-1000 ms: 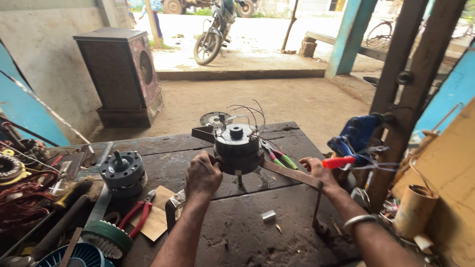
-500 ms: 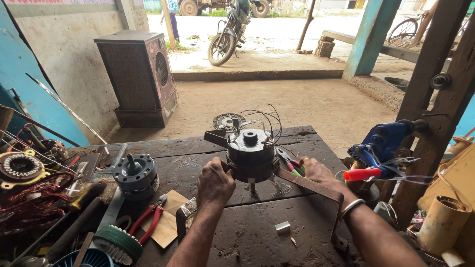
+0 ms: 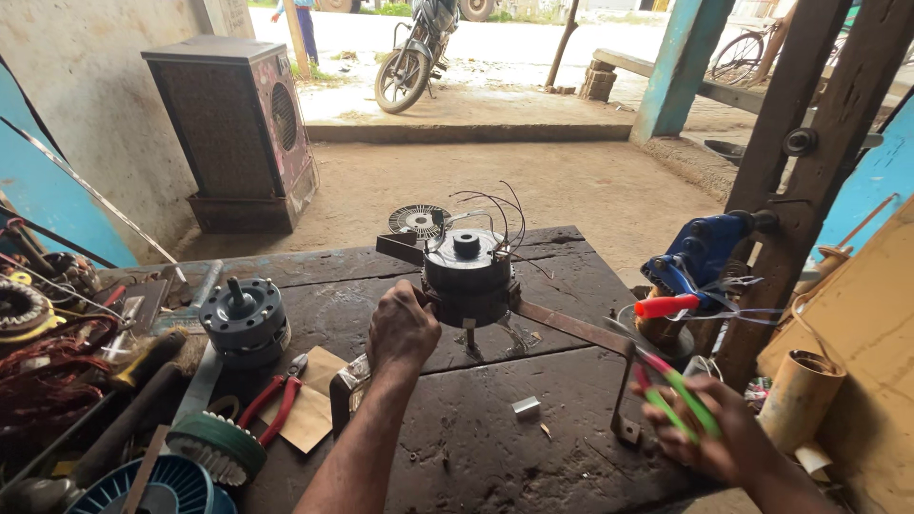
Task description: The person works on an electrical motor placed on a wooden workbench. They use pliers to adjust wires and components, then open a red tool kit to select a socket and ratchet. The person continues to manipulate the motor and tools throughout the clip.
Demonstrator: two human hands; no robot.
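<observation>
- The fan motor (image 3: pixel 468 276) stands mid-counter (image 3: pixel 457 447); the left hand (image 3: pixel 402 326) stays closed on its left side.
- The right hand (image 3: pixel 709 433) has left the motor's bracket, now gripping green-handled pliers (image 3: pixel 678 392) to the motor's lower right: tool work seems next.

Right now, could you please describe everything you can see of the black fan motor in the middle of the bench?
The fan motor is a round, black, metal-looking drum standing upright on thin legs on the dark wooden bench. A hub sits on top, thin wires curl upward, and flat metal arms stick out sideways. The left hand grips its left side.
</observation>
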